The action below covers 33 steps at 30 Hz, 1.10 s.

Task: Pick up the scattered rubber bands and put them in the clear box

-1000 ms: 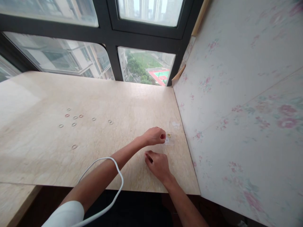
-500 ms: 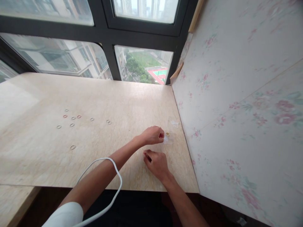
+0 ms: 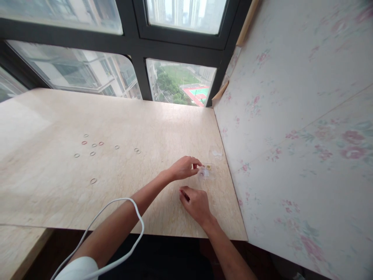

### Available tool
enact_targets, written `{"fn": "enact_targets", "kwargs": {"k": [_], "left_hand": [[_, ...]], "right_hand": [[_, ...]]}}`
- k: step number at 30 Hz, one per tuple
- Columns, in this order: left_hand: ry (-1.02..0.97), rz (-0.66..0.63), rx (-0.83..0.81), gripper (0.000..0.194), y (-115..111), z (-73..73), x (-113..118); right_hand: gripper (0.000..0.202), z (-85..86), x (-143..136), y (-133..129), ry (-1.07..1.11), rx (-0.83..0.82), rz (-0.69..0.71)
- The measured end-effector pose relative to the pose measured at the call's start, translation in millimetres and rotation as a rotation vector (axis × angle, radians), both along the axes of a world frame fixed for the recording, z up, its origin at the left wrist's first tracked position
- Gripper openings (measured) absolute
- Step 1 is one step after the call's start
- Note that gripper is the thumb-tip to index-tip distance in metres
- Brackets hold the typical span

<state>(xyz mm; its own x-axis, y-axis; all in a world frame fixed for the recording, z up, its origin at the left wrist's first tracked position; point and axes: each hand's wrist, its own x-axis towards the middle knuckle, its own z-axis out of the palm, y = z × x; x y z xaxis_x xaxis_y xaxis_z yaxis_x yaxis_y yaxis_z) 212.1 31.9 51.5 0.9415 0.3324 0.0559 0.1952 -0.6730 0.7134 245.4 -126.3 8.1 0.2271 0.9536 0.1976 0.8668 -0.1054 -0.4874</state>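
My left hand (image 3: pixel 184 168) reaches over the near-left edge of a small clear plastic box (image 3: pixel 206 174), its thumb and fingers parted. Inside the box lie a yellow ring (image 3: pixel 208 167) and other small ring shapes, partly blurred. Closer to me, my right hand (image 3: pixel 196 204) rests at the tabletop with its fingers curled in and pressed together; whatever they may hold is hidden. Out to the left, several thin rings lie scattered, among them a red ring (image 3: pixel 101 144), a second red ring (image 3: pixel 84 142) and a grey ring (image 3: pixel 93 181).
The marbled tabletop (image 3: pixel 157 128) meets a flower-papered wall (image 3: pixel 279 116) on the right and dark-framed windows (image 3: pixel 180 50) at the back. Behind the box is a clear plastic piece (image 3: pixel 216 153). A white cable (image 3: pixel 140 217) loops over my left forearm.
My left hand has loosened from a closed pinch, its fingers now spread at the box. More coloured ring shapes show in the box. My right hand keeps its curl.
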Motion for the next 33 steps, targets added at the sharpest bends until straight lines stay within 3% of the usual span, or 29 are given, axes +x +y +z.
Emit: {"fn": "enact_targets", "kwargs": {"k": [8,14,20,26,30,33], "left_hand": [[-0.084,0.261,-0.07,0.017,24.5,-26.6,-72.3],[-0.199,0.437,0.013,0.02,32.3,-46.2,-132.9],[-0.306,0.505,-0.054,0.019,18.2,-49.6,-155.4],[-0.324,0.505,-0.083,0.019,15.4,-47.2,-156.3],[-0.387,0.52,-0.147,0.018,20.1,-49.2,-158.3],[-0.428,0.531,-0.19,0.019,22.6,-51.1,-159.4]], "right_hand": [[0.027,-0.8,-3.8,-3.0,0.014,0.054,0.03],[0.034,-3.9,-3.6,-4.9,-0.018,0.088,0.058],[0.035,-1.3,-14.9,5.1,0.137,0.053,-0.003],[0.033,24.5,-47.9,62.1,0.309,0.112,0.043],[0.028,42.3,-66.7,125.5,0.357,0.215,0.084],[0.027,49.7,-79.7,181.9,0.35,0.167,0.169]]}}
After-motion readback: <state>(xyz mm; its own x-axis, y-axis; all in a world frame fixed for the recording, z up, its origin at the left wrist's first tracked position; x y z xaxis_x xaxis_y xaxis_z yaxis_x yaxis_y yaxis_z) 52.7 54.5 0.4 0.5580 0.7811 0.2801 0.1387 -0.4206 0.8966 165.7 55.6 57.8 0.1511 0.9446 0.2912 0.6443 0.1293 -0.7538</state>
